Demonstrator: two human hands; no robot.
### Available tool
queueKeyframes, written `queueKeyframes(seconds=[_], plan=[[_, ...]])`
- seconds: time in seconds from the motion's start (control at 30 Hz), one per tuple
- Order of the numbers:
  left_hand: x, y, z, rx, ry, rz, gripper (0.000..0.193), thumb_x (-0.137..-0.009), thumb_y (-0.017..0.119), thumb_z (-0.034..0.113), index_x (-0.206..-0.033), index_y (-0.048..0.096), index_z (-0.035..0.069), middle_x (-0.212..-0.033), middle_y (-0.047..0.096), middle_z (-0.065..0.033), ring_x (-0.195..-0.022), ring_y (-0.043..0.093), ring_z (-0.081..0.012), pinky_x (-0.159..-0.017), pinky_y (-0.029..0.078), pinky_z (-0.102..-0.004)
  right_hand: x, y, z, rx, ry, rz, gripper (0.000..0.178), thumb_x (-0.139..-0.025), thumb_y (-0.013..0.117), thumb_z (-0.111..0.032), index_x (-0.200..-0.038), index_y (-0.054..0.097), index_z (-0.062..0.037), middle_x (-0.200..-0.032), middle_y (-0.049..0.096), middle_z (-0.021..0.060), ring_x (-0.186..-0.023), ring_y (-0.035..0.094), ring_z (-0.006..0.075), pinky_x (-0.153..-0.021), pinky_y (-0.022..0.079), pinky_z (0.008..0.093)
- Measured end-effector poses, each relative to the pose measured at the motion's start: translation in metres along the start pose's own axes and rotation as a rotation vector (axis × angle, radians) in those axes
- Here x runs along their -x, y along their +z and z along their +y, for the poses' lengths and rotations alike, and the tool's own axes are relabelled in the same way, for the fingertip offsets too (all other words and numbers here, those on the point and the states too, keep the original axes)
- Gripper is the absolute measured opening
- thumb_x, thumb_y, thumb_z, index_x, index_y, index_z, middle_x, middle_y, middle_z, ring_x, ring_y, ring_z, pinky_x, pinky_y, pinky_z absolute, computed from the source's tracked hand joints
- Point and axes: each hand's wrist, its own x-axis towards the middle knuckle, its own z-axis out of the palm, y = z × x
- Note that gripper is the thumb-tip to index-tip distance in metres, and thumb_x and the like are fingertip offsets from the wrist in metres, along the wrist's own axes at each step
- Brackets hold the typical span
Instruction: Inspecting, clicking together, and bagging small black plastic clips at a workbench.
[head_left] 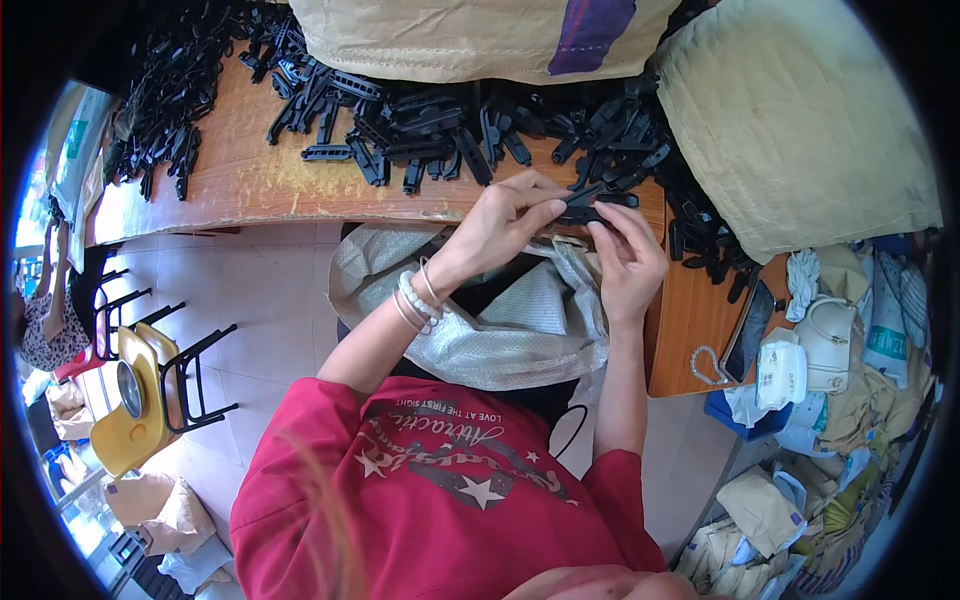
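Note:
Both my hands meet over the front edge of the wooden table (270, 185), fingers closed round small black plastic parts. Pinched between thumb and fingers, a slim black plastic part (578, 214) is in my left hand (512, 215), which wears bracelets at the wrist. My right hand (630, 255) grips the other end of the parts from the right side; fingers hide some of them. Just beyond lies a heap of similar black plastic parts (425, 120). Below my hands, an opened white woven sack (470, 345) spreads across my lap, its mouth facing up.
Large tan sacks (800, 130) stand at the back and right of the table. Another black pile (170, 90) lies far left. A phone (748, 330) and beaded bracelet (708, 366) rest at the right edge, near a white bag (828, 345). Yellow chairs (140, 400) stand left.

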Motion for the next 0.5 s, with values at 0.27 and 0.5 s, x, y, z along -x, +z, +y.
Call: queueKeyframes(seconds=[0.27,0.5], plan=[[0.011,0.008,0.019,-0.091,0.047,0.057,0.036,-0.076,0.069,0.003,-0.109,0.060,-0.006,-0.088,0.065,-0.0219,-0.077,0.065,-0.0342,-0.068,0.051,-0.0359,0.005,-0.003,0.003,0.176,-0.173,-0.023,0.030,-0.077,0.067,0.008,-0.106,0.066,0.0013,-0.106,0.061,0.0109,-0.088,0.062,0.0150,-0.071,0.050,0.0236],[0.012,-0.004,0.017,-0.205,0.128,-0.073,0.030,-0.076,0.069,0.005,-0.104,0.061,-0.004,-0.091,0.064,-0.0219,-0.080,0.062,-0.0382,-0.068,0.050,-0.0397,-0.004,-0.009,-0.003,0.108,-0.017,-0.149,0.039,-0.071,0.070,0.008,-0.108,0.063,0.0018,-0.100,0.061,0.0082,-0.077,0.059,0.0120,-0.069,0.046,0.0229]])
